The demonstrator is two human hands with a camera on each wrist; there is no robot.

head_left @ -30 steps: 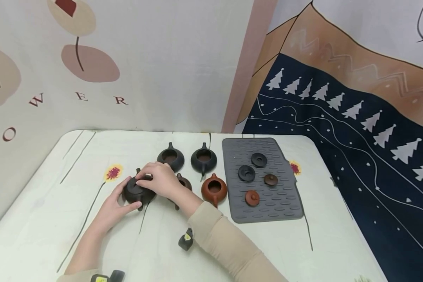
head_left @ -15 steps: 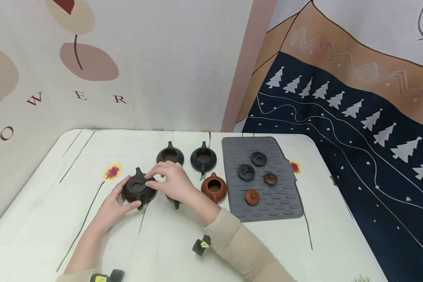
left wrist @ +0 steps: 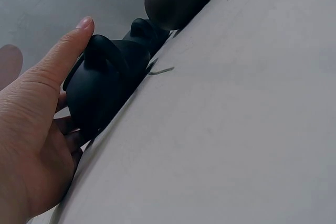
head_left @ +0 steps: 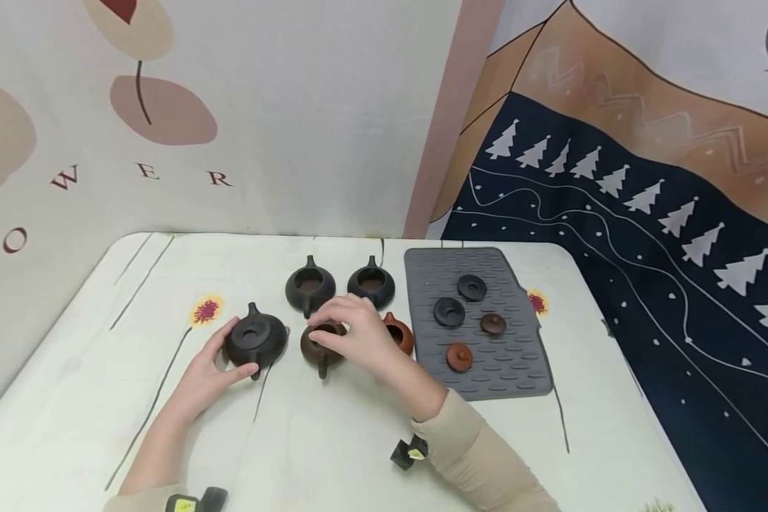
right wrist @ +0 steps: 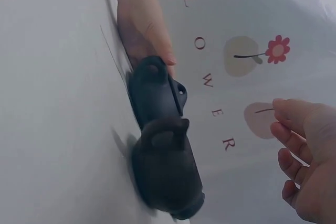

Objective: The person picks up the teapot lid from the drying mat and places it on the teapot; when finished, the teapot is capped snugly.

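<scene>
My left hand point(head_left: 201, 384) holds a black teapot point(head_left: 265, 348) at the table's left, thumb on the near side and fingers round the far side. A lid sits on this teapot. In the left wrist view the thumb lies by the handle of the black teapot point(left wrist: 97, 95). Above a lidless brown teapot point(head_left: 316, 359) hovers my right hand point(head_left: 365, 334), fingers loosely bent, nothing between them. The right wrist view shows the right hand point(right wrist: 310, 156) apart from the brown teapot point(right wrist: 168, 177). A red-brown teapot point(head_left: 404, 336) is partly hidden behind the right hand.
Two lidless black teapots, one left point(head_left: 323, 295) and one right point(head_left: 384, 290), stand farther back. On a grey mat point(head_left: 486, 384) at right lie two black lids point(head_left: 471, 288), a brown lid point(head_left: 493, 324) and a red-brown lid point(head_left: 459, 358). A printed cloth wall borders the table point(head_left: 333, 441).
My right hand has let go of the black teapot's lid and moved right, now over the brown teapot. The left hand stays on the black teapot.
</scene>
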